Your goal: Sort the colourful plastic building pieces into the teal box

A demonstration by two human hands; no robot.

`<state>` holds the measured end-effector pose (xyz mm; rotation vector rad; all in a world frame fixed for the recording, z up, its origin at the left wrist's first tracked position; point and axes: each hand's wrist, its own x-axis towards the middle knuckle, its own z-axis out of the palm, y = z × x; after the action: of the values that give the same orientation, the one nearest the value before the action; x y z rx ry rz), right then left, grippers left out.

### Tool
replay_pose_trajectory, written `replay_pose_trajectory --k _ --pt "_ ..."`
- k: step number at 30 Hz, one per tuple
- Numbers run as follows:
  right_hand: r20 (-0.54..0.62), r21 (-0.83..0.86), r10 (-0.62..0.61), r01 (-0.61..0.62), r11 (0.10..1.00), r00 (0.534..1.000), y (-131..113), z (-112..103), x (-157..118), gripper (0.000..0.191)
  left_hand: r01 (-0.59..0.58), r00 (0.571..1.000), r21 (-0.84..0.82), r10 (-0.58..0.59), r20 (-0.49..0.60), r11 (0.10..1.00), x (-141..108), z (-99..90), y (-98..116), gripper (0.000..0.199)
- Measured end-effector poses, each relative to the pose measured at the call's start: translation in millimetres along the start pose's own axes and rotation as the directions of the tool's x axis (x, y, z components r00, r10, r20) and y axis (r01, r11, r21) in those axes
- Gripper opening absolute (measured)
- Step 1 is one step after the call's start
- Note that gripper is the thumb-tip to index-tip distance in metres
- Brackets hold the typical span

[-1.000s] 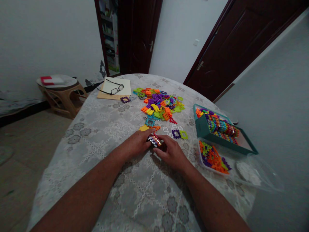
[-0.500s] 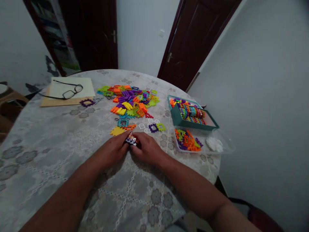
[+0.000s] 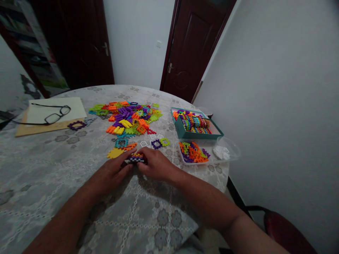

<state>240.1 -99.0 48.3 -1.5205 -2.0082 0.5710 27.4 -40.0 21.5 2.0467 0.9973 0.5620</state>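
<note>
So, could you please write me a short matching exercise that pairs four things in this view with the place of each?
Things
1. eyeglasses
2. small multicoloured piece
3. flat yellow piece
4. clear plastic tub

Places
A. on the tablecloth, just beyond the left hand
B. on the near side of the green box
C. mostly on the pale sheet
D. held between the left hand and the right hand

Pairs: 1-C, 2-D, 3-A, 4-B
</note>
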Motion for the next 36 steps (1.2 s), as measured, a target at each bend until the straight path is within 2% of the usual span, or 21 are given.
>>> replay_pose_trajectory --k 5,7,9,11,14,17,20,22,28,32,36 --pt "-0.012 0.076 0.053 -0.052 0.996 0.999 -2.1 -35.6 -19.1 0.029 0.027 0.998 -0.072 -0.022 0.063 0.997 -2.4 -2.4 0.5 0.073" --pt "-0.079 0.059 0.076 -0.072 0.996 0.994 3.2 -60.4 -26.4 0.03 0.039 0.997 -0.068 -0.035 0.062 0.997 -3.0 -2.6 1.6 0.069" --pt "-0.202 0.007 0.104 -0.105 0.994 0.974 14.8 -92.6 -29.9 0.031 0.043 0.998 -0.054 -0.041 0.04 0.998 -2.9 -2.6 3.9 0.065" --pt "-0.374 -0.074 0.142 -0.182 0.98 0.917 33.9 -129.1 -28.5 0.035 0.035 0.999 -0.04 -0.034 0.021 0.999 -2.3 -2.8 6.4 0.064" --pt "-0.606 -0.221 0.202 -0.407 0.886 0.77 74.0 -179.7 -18.6 0.04 0.023 1.0 -0.028 -0.023 0.016 0.999 -1.1 -2.4 7.0 0.063" --pt "-0.637 -0.295 0.347 -0.634 0.714 0.688 116.7 -209.8 -5.8 0.042 0.015 1.0 -0.025 -0.015 0.005 1.0 -0.6 -0.9 2.2 0.063" --pt "-0.586 -0.336 0.495 -0.748 0.573 0.642 148.5 -215.6 5.3 0.047 0.007 1.0 -0.027 -0.007 -0.001 1.0 -0.8 -0.1 -3.0 0.063" --pt "-0.555 -0.342 0.539 -0.765 0.546 0.633 161.7 -211.1 11.5 0.049 0.01 1.0 -0.029 -0.01 -0.01 1.0 -1.0 -0.6 -4.1 0.063" --pt "-0.499 -0.292 0.592 -0.766 0.573 0.633 178.1 -197.9 27.2 0.037 0.023 0.999 -0.033 -0.024 -0.031 0.999 -1.2 -2.8 -2.3 0.062" --pt "-0.435 -0.202 0.629 -0.751 0.629 0.644 181.8 -200.2 30.7 0.025 0.012 1.0 -0.021 -0.012 -0.02 1.0 -1.9 -2.1 -5.0 0.059" --pt "-0.338 -0.073 0.677 -0.735 0.674 0.654 183.0 -203.0 26.2 0.021 0.003 1.0 0.006 -0.002 -0.02 1.0 -3.4 -1.1 -7.7 0.054"
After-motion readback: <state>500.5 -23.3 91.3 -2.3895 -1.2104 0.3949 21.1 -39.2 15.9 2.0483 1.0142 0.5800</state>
